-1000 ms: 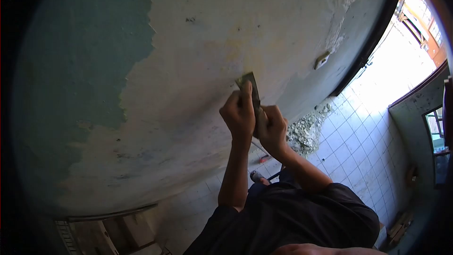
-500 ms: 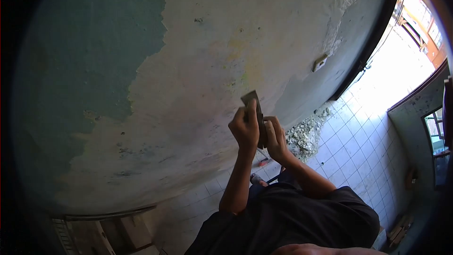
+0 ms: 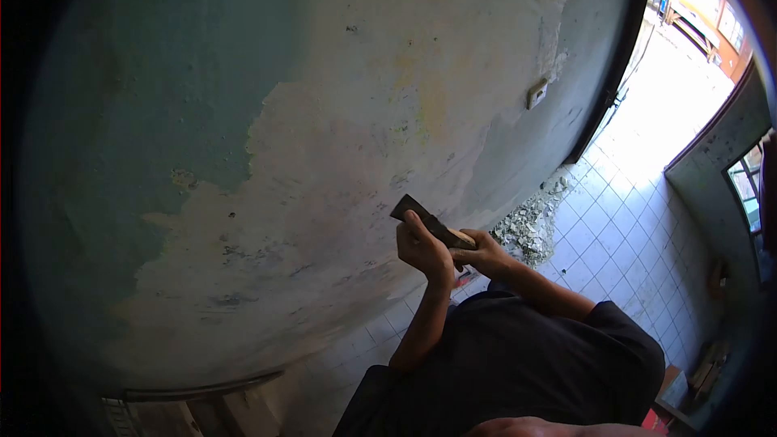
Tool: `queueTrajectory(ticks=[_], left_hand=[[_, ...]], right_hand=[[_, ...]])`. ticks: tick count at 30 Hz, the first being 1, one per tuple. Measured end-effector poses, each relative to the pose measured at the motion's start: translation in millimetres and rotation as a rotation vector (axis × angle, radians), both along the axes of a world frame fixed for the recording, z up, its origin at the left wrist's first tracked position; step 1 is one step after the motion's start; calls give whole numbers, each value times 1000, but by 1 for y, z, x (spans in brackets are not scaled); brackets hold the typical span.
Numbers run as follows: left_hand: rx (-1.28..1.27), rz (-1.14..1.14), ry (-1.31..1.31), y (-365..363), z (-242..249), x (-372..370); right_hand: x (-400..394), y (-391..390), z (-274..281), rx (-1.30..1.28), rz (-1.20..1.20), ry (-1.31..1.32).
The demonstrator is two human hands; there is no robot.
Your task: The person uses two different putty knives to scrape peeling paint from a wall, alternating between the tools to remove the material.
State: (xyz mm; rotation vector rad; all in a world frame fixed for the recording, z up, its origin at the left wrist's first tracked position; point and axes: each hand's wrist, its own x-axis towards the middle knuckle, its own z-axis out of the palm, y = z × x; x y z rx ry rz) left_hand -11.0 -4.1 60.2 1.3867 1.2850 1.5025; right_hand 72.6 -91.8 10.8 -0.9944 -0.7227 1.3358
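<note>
A scraper (image 3: 439,231) with a dark flat blade and a wooden handle is held in both hands, its blade tilted up and to the left. My left hand (image 3: 426,252) is closed around the blade end, thumb lying along the metal. Closed on the handle end is my right hand (image 3: 484,254). Behind the blade stands the wall (image 3: 324,154), its pale surface bare and patchy where paint is gone. Green paint (image 3: 154,89) with a ragged edge still covers its left part.
A heap of paint chips (image 3: 530,228) lies on the tiled floor (image 3: 603,235) along the wall's foot. A switch plate (image 3: 537,94) sits on the wall near the bright doorway (image 3: 668,97). Wooden furniture (image 3: 218,413) is at the lower left, and a window (image 3: 746,186) at the right.
Both hands have lowered slightly, and the scraper has tipped from nearly upright to a leftward slant. More of its wooden handle shows. The view has shifted a little.
</note>
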Motion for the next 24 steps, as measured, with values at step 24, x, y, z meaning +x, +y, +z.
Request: queueTrajectory(ticks=[24], left_hand=[[-67,-525,643,72,-26,-106]], right_hand=[[27,-11,22,-169,-306,-195]])
